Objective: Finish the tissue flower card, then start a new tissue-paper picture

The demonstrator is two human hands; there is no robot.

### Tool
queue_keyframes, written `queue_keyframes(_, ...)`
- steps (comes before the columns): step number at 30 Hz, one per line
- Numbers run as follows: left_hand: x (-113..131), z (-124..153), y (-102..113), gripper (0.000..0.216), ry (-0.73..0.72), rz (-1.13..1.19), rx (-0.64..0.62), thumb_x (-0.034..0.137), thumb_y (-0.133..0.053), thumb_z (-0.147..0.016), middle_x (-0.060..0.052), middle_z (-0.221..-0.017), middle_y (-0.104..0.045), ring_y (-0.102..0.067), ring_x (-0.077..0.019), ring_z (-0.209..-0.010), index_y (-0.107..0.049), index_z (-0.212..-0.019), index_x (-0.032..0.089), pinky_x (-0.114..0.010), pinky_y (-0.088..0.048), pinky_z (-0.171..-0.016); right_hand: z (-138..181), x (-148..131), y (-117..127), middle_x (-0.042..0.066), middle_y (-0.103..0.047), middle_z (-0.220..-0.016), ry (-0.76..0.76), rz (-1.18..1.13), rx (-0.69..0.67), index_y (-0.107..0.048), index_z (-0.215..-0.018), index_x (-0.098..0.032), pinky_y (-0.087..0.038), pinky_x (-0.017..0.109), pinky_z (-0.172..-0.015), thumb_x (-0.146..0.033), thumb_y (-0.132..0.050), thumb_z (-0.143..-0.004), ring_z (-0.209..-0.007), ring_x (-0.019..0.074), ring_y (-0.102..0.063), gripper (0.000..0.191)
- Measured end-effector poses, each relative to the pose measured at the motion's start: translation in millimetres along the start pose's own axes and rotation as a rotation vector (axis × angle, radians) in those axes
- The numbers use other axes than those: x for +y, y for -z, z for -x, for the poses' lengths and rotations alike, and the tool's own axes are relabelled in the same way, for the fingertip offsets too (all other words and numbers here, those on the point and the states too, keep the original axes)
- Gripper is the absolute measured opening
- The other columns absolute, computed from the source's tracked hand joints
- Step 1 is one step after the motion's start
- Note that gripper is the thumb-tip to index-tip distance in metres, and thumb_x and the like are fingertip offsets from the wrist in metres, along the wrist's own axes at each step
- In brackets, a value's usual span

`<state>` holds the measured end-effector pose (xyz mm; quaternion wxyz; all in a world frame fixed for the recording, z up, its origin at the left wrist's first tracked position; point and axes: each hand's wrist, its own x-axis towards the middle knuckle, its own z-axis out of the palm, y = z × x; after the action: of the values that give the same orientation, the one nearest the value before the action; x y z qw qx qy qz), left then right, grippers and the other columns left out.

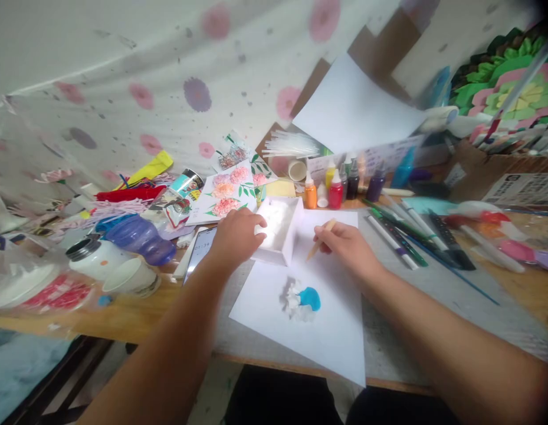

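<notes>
My left hand [239,235] is over the left wall of a small white box [292,233], thumb and forefinger curved and slightly apart inside the rim. White material [276,221] lies in the box; its kind is unclear. In my right hand [342,241] is a tan, pointed wooden stick [321,239], tip down above a white paper sheet [333,348]. Closer to me on that sheet rest a flat blue piece [309,299] and, touching it, some crumpled white ruffled pieces [293,300].
Small paint bottles [335,193] stand behind the box. Pens and brushes [393,242] lie to the right. A phone [199,254], a paper cup [131,277] and a white jar [97,257] are on the left. Flower pictures [225,192] lean behind my left hand.
</notes>
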<state>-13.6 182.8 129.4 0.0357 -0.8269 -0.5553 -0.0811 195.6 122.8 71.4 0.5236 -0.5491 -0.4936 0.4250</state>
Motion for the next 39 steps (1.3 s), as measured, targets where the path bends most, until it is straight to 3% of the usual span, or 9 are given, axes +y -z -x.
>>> queue_keyframes(6,2.0,-23.7,-4.6,0.029,-0.101,-0.120,-0.166,0.021,-0.064,-0.067,-0.003,-0.094,-0.068,-0.056,-0.0261,-0.095,-0.068,-0.095,0.028,-0.038,-0.037,-0.085,-1.1,0.7,-0.8,0.000,-0.054,-0.054,-0.012,-0.028,-0.002,-0.059,-0.063,-0.017,-0.039,0.027,-0.054,-0.047,-0.058,-0.073,-0.052,0.0123,-0.048,0.032)
queue_keyframes(9,1.3,-27.9,-5.0,0.013,-0.125,-0.140,-0.182,0.017,-0.060,-0.068,-0.001,-0.071,-0.066,-0.057,-0.0208,-0.077,-0.068,-0.075,0.025,-0.037,-0.035,-0.085,-2.1,0.6,-0.7,0.000,-0.054,-0.053,-0.015,-0.034,-0.010,-0.059,-0.061,-0.017,-0.039,0.027,-0.055,-0.046,-0.058,-0.072,-0.052,0.0122,-0.048,0.032)
queue_keyframes(12,0.4,-30.1,-4.7,0.011,-0.121,-0.131,-0.125,0.017,-0.055,-0.071,-0.001,-0.066,-0.063,-0.056,-0.0195,-0.072,-0.063,-0.064,0.021,-0.037,-0.034,-0.082,-2.7,1.0,-0.1,-0.001,-0.053,-0.053,-0.019,-0.044,-0.007,-0.059,-0.061,-0.017,-0.038,0.027,-0.055,-0.046,-0.059,-0.072,-0.052,0.0121,-0.047,0.031)
queue_keyframes(17,0.7,-33.1,1.4,0.010,-0.109,-0.030,-0.002,0.020,-0.051,-0.073,-0.002,-0.089,-0.064,-0.058,-0.0183,-0.080,-0.061,-0.073,0.021,-0.029,-0.038,-0.072,-2.6,1.7,0.9,-0.001,-0.053,-0.054,-0.018,-0.066,0.013,-0.059,-0.062,-0.018,-0.038,0.026,-0.055,-0.047,-0.059,-0.073,-0.052,0.0119,-0.048,0.031)
queue_keyframes(25,-0.7,-31.4,7.1,0.011,-0.014,0.016,0.035,0.021,-0.048,-0.076,-0.001,-0.075,-0.065,-0.058,-0.0181,-0.072,-0.060,-0.079,0.022,-0.027,-0.037,-0.063,-3.6,-1.6,3.2,0.000,-0.054,-0.055,-0.020,-0.091,0.070,-0.059,-0.062,-0.019,-0.039,0.027,-0.054,-0.047,-0.059,-0.071,-0.052,0.0128,-0.048,0.030)
queue_keyframes(28,4.6,-33.1,3.2,0.023,-0.029,-0.005,-0.024,0.025,-0.050,-0.077,-0.003,-0.087,-0.067,-0.060,-0.0213,-0.080,-0.060,-0.098,0.023,-0.029,-0.038,-0.066,-2.8,-3.8,3.5,-0.001,-0.053,-0.053,-0.028,-0.093,0.077,-0.059,-0.060,-0.019,-0.039,0.027,-0.054,-0.045,-0.059,-0.071,-0.052,0.0129,-0.048,0.029)
queue_keyframes(32,15.5,-43.0,-3.3,0.055,-0.113,-0.001,-0.166,0.042,-0.058,-0.076,-0.006,-0.117,-0.063,-0.060,-0.0250,-0.096,-0.047,-0.128,0.029,-0.030,-0.042,-0.075,-1.8,-4.9,5.2,-0.001,-0.053,-0.053,-0.026,-0.104,0.094,-0.060,-0.062,-0.018,-0.039,0.027,-0.055,-0.045,-0.059,-0.071,-0.052,0.0128,-0.048,0.029)
queue_keyframes(36,20.9,-55.3,-16.3,0.054,-0.197,-0.010,-0.324,0.043,-0.067,-0.071,-0.005,-0.106,-0.066,-0.063,-0.0247,-0.089,-0.054,-0.123,0.031,-0.032,-0.046,-0.074,-2.1,-4.8,7.4,-0.001,-0.053,-0.053,-0.014,-0.123,0.108,-0.060,-0.064,-0.018,-0.039,0.027,-0.055,-0.046,-0.059,-0.072,-0.053,0.0132,-0.048,0.029)
queue_keyframes(39,21.4,-60.0,-27.6,0.039,-0.211,-0.028,-0.388,0.040,-0.063,-0.081,-0.007,-0.105,-0.064,-0.062,-0.0210,-0.085,-0.058,-0.116,0.023,-0.036,-0.049,-0.075,-3.0,-4.1,7.4,-0.001,-0.053,-0.053,-0.007,-0.148,0.109,-0.060,-0.064,-0.017,-0.038,0.027,-0.055,-0.046,-0.059,-0.073,-0.053,0.0131,-0.048,0.030)
